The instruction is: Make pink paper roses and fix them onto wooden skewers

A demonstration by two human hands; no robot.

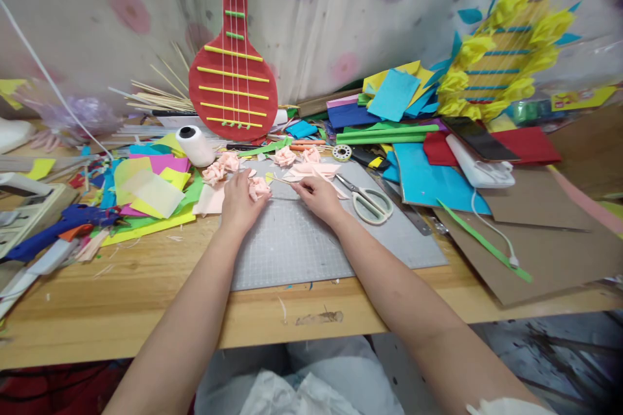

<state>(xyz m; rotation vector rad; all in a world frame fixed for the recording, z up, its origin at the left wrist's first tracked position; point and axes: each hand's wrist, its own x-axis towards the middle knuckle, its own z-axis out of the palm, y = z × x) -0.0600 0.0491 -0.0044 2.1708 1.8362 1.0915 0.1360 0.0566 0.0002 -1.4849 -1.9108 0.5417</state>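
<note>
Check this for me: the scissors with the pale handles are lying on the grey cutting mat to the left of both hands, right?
Not quite. The scissors do lie on the grey cutting mat, but to the right of both hands, just beyond the right hand. The left hand is further away, at a pink paper flower. The head view shows this.

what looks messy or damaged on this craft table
Two things stand out. Coloured paper offcuts lie heaped and overlapping left of the grey cutting mat. The wooden table edge has a chipped, scuffed patch below the mat. The left hand touches a pink paper flower; the right hand rests on the mat.
</note>
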